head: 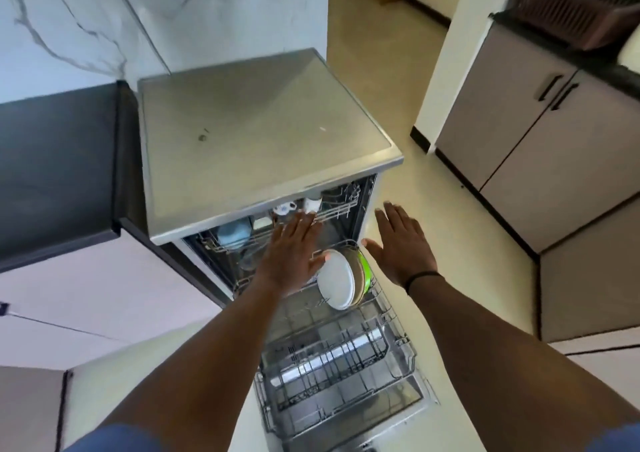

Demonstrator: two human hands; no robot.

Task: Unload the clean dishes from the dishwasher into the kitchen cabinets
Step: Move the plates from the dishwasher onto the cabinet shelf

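A dark countertop (59, 171) fills the left of the frame beside a steel-topped dishwasher (256, 133) at centre, its door dropped open toward the bottom edge. In the upper rack (332, 211), a pale blue bowl (233, 233) sits at left and white cups (285, 207) farther right. The person's left hand (291, 254) reaches in at centre, fingers spread and flat, holding nothing — its thumb just beside a white plate (337, 278) that stands on edge in the pulled-out lower rack (346, 354), with a green-rimmed dish (364, 271) stacked behind it. The right hand (403, 244), a black band (420, 277) on the wrist, hovers open and empty just right of the plates. Grey cabinets (526, 133) with black handles stand at right, a brown basket (578, 5) on top in the upper right corner
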